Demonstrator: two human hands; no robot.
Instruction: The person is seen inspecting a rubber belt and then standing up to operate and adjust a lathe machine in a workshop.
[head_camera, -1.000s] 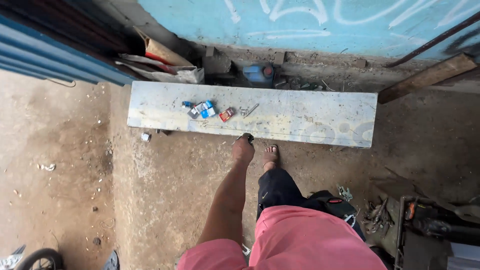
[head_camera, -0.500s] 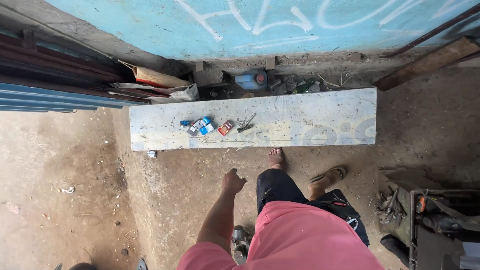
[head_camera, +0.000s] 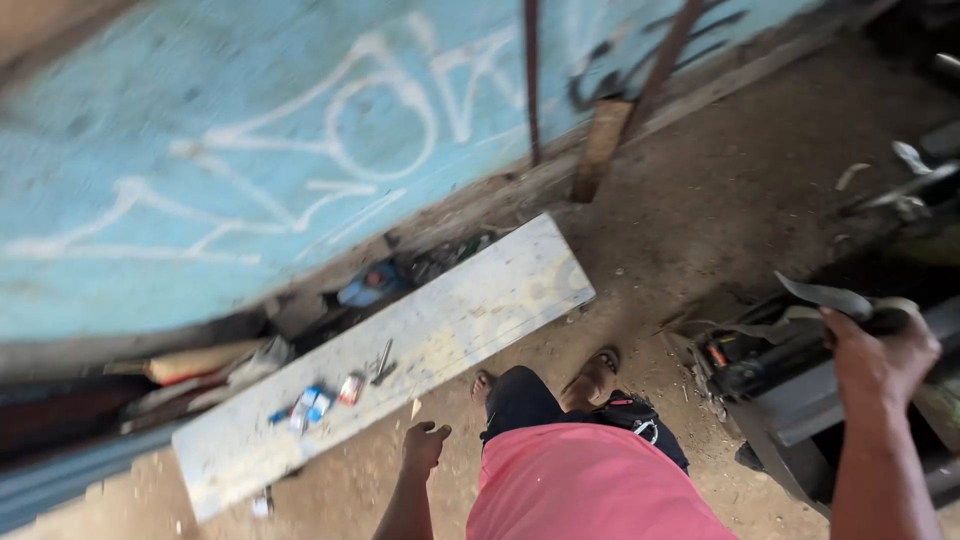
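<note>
From the head view, the person's right hand (head_camera: 880, 355) is raised at the right side of the picture, its grip closed over the top of a dark, box-like machine (head_camera: 790, 385) that stands on the dirt floor (head_camera: 720, 210); curled grey strips (head_camera: 830, 297) lie on the machine just beside the fingers, and whether the fingers pinch one of them cannot be told. The left hand (head_camera: 424, 446) hangs low with its grip loosely curled and holding nothing, just off the near long edge of a pale, scuffed bench (head_camera: 480, 310) that runs slantwise along the foot of a blue painted wall (head_camera: 200, 180). Toward the bench's left end lie 2 small blue packets (head_camera: 308, 405), a small red-and-white item (head_camera: 350, 388) and a dark metal tool (head_camera: 382, 362), all close together. Both sandalled feet (head_camera: 595, 375) stand on the floor near the bench's near edge, below the pink shirt (head_camera: 590, 490). The picture is blurred, so small details stay unclear.
</note>
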